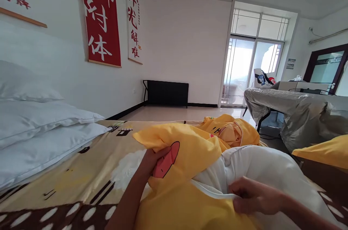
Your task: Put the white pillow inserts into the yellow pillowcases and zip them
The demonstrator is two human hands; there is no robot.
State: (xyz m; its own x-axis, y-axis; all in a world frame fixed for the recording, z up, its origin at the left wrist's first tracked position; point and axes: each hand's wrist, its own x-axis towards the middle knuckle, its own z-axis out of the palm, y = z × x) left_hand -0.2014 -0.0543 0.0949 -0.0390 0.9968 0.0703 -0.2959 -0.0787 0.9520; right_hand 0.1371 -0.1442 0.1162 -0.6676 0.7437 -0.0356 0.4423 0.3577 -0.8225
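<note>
The left hand (154, 157) holds a yellow pillowcase (194, 146) at its pink print (164, 168); the right hand (257, 195) pinches its open edge (213, 191) beside a white pillow (266, 163) partly inside. Leftward, 3 stacked pillows (49, 117) lie.

- Our left forearm (129, 199) rises from the lower edge, slanting up and to the right.
- Our left grip (154, 158) is closed firmly, its fingertips partly hidden.
- Our right forearm (301, 210) slants up leftward from the lower right.
- Our right grip (252, 195), slightly blurred, sits lower, fingers curled tightly inward.
</note>
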